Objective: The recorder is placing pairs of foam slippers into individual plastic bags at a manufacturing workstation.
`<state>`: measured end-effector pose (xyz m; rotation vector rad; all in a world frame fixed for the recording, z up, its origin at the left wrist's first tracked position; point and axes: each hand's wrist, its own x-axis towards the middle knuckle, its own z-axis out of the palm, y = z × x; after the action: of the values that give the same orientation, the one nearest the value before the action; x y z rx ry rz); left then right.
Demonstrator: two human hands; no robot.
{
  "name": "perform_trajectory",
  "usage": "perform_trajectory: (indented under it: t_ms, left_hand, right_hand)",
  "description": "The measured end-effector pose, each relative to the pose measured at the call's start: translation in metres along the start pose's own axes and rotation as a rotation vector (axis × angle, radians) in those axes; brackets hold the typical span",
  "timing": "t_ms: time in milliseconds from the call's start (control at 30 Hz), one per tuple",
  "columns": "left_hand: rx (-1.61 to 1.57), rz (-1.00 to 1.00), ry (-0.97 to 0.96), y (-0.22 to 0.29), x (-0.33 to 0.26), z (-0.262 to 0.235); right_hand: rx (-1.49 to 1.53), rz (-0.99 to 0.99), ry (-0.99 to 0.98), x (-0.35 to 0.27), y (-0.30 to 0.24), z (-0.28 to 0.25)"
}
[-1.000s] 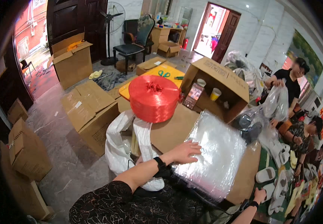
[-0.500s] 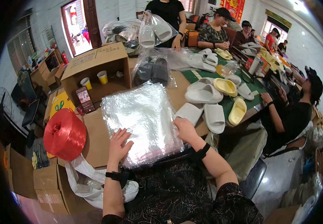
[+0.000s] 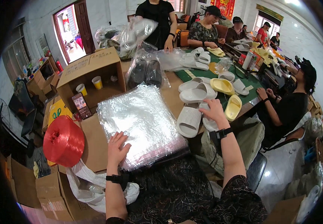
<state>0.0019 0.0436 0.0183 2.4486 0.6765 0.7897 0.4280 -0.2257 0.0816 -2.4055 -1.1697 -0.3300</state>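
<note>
My left hand [image 3: 116,150] lies spread on the near left side of a stack of clear plastic bags [image 3: 142,119]. My right hand [image 3: 216,112] is over a pale grey slide sandal [image 3: 208,124], its fingers bent and apart; it covers much of that slide, and whether it touches is unclear. Just left of it rests another pale slide sandal [image 3: 188,121] with a ribbed strap. Farther back lie more pale slides [image 3: 198,93] and two yellow ones, a far slide [image 3: 222,86] and a near slide [image 3: 233,107].
A cardboard box [image 3: 92,71] holding two cups stands at the back left, beside a propped phone [image 3: 81,106] and a red twine roll [image 3: 63,141]. Dark slides in a clear bag [image 3: 145,72] lie beyond the stack. Co-workers sit around the green table mat [image 3: 185,76].
My right hand has left the bag stack's right edge and moved right over the pale slides. My left hand stays on the stack. The standing co-worker's bagged pale slides have moved left.
</note>
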Motion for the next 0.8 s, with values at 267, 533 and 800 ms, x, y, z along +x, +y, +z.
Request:
perform_trajectory:
  t_ms: [267, 533, 800]
  left_hand:
    - [0.001, -0.010, -0.002, 0.003, 0.000, -0.001]
    - [-0.022, -0.010, 0.018, 0.006, -0.003, -0.002]
    - [0.030, 0.018, 0.031, 0.003, -0.004, -0.001]
  right_hand:
    - [-0.184, -0.206, -0.331, 0.024, -0.011, 0.006]
    - [0.415, 0.289, -0.441, 0.062, -0.027, -0.011]
    - [1.684, 0.307, -0.439, 0.080, -0.117, -0.033]
